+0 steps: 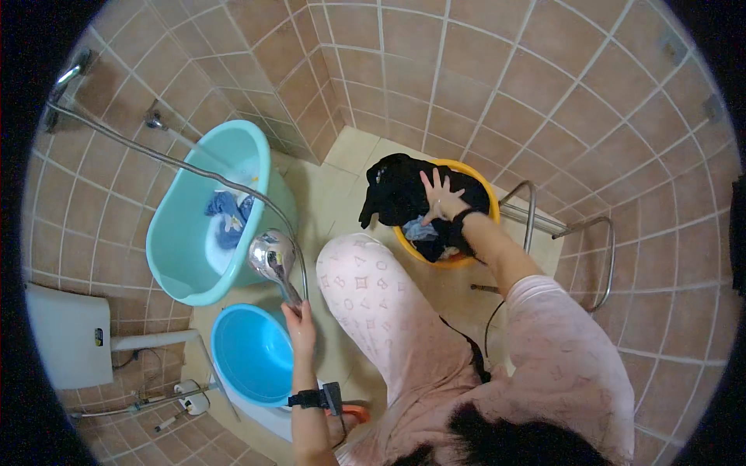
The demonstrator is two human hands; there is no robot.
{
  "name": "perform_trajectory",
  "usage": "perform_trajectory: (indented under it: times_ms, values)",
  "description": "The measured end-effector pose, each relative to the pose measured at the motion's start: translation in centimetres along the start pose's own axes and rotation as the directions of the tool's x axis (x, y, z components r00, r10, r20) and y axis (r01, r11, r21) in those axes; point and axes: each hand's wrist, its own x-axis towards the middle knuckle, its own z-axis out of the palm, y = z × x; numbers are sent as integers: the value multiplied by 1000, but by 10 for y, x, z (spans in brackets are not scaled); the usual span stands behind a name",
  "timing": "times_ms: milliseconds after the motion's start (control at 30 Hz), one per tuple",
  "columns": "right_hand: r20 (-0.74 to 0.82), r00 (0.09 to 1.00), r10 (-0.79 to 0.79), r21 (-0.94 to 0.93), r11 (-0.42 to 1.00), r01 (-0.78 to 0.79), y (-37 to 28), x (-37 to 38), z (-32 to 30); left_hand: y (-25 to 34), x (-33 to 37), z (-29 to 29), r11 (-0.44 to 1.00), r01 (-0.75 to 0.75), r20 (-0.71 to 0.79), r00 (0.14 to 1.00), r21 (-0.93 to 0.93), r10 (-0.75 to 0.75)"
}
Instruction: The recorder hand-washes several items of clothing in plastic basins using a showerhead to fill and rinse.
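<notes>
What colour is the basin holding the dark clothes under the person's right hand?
Yellow-orange; the basin rim shows best in the head view, beneath the right hand.

We see a chrome metal shower head [270,258] angled upward, and crumpled black clothes [400,190] heaped in a round yellow plastic basin [483,186].

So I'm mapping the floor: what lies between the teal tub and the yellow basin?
In the head view, bare pale floor tile separates the teal tub from the yellow basin; lower down, the person's knee intrudes.

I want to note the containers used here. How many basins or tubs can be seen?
3. A teal tub stands by the left wall, a round blue basin sits below the shower head, and a yellow basin lies under the right hand. Others may be hidden.
</notes>
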Motion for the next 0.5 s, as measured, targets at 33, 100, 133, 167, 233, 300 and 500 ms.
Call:
perform_trajectory:
  times_ms: [33, 100, 133, 167, 233, 300, 500]
  values:
    - [-94, 993, 65, -45, 997, -70, -8, -3, 8, -2, 0, 5, 999, 4, 13, 1000, 47, -5]
    - [-269, 962, 49, -114, 990, -82, -12, -3, 17, -5, -4, 12, 999, 12, 19, 1000, 30, -13]
    - [-236, 971, 36, -113, 992, -64, -11, 4, 16, -7, -6, 12, 1000, 13, 20, 1000, 10, -13]
    - [-206, 978, 21, -113, 993, -45, -11, 9, 13, -14, -8, 12, 998, 65, 18, 998, 13, -65]
    - [-353, 928, -120, -119, 989, 82, 1, 13, 2, -19, -13, 17, 996, 84, 4, 996, 23, -84]
    - [-309, 945, -110, -100, 992, 83, 3, 14, -24, -32, -18, 16, 993, 117, -11, 993, 15, -117]
    - [-384, 923, -37, 72, 995, 70, 6, 3, -110, -71, -36, 8, 992, 113, -63, 992, 49, -110]
